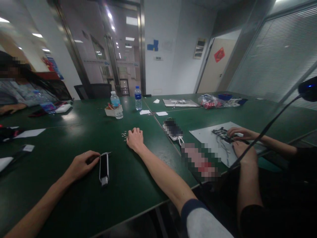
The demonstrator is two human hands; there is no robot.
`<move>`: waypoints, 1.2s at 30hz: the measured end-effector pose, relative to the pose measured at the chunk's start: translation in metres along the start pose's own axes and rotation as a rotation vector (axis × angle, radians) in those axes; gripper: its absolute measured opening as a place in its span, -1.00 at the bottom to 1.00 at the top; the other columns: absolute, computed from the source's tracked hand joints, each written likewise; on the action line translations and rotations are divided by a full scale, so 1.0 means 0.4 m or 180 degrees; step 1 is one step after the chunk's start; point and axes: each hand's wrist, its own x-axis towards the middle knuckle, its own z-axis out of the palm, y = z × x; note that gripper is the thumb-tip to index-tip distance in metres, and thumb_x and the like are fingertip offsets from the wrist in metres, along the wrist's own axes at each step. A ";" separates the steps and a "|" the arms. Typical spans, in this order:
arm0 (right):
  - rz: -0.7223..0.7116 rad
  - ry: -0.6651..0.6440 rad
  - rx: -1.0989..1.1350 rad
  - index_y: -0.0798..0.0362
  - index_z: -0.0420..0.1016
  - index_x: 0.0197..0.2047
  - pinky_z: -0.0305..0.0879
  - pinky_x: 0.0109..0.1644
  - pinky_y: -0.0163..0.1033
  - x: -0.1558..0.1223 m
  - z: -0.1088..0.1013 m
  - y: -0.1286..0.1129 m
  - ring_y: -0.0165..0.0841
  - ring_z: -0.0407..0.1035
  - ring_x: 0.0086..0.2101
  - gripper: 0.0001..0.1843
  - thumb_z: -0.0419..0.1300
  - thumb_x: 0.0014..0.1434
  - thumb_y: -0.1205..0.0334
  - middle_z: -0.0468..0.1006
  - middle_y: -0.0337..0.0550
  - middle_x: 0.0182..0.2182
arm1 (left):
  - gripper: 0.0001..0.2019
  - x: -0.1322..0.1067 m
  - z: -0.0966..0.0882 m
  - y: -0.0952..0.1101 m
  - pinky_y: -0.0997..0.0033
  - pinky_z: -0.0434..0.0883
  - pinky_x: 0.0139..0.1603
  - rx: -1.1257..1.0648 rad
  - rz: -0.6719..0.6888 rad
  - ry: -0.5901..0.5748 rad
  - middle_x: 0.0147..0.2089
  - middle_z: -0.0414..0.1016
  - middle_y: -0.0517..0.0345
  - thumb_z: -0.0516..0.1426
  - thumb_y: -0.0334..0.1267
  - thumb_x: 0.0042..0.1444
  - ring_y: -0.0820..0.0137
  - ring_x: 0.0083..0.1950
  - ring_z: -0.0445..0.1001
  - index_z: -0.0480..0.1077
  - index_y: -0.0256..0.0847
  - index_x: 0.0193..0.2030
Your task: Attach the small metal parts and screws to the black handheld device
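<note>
Nearest, at 7 o'clock: left hand, down on the table, fingers curled, tips against the far end of a device. Cannot tell whether clamped on it or only touching. Device black with a silver edge, lying flat, long axis from 6 to 12 o'clock, just at 3 o'clock of that hand.

Further on, near mid-frame: right hand, palm down, fingers loosely apart and bent, gripping nothing. Right at its 10 o'clock, a small heap of metal bits, too small to name closer.

At 3 o'clock of the right hand, well apart: a phone, blurred. Past it, again toward 3 o'clock: a white sheet with a board on it. On the board's right end, a co-worker's hand, with the other hand just nearer.

Farther off, at 12 o'clock: a box with a bottle touching it. At 2 o'clock of that, apart, a second bottle, with paper slips near. Far at 9 o'clock: another person, seated at the table.
</note>
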 end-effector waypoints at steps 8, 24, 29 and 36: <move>-0.0008 -0.0207 0.0084 0.11 0.44 -0.19 0.04 -0.06 -0.14 0.006 0.024 0.012 -0.25 0.19 -0.13 -0.74 -0.03 0.20 0.25 0.39 0.03 -0.15 | -0.69 -0.017 0.001 0.027 0.37 0.36 -0.29 -0.0153 0.0192 0.0205 -0.29 0.45 0.08 0.00 -0.09 0.07 0.34 -0.31 0.39 0.44 -0.24 -0.24; -0.0398 -0.0260 0.0036 -0.06 0.46 -0.09 -0.05 0.00 -0.10 0.010 0.046 0.019 -0.23 0.12 -0.07 -0.69 -0.04 0.24 0.10 0.39 -0.07 -0.11 | -0.72 -0.022 0.018 0.009 0.41 0.29 -0.32 -0.0075 0.0238 0.0242 -0.33 0.41 0.11 -0.02 -0.13 0.11 0.36 -0.33 0.34 0.44 -0.21 -0.25; -0.0613 -0.0367 -0.0149 -0.11 0.33 0.11 -0.08 0.05 -0.11 0.019 0.031 0.000 -0.24 0.10 -0.01 -0.62 -0.05 0.24 0.18 0.37 -0.08 -0.02 | -0.71 -0.022 0.018 0.010 0.40 0.29 -0.32 -0.0057 0.0294 0.0277 -0.34 0.41 0.10 -0.02 -0.12 0.10 0.36 -0.34 0.33 0.44 -0.22 -0.26; -0.0787 -0.0382 -0.0292 -0.03 0.49 -0.09 -0.05 0.03 -0.11 0.019 0.029 -0.020 -0.27 0.18 -0.06 -0.67 -0.07 0.24 0.30 0.46 -0.08 -0.13 | -0.71 -0.028 0.015 0.013 0.39 0.29 -0.30 -0.0129 0.0183 0.0249 -0.32 0.40 0.11 -0.02 -0.12 0.11 0.35 -0.31 0.34 0.44 -0.22 -0.25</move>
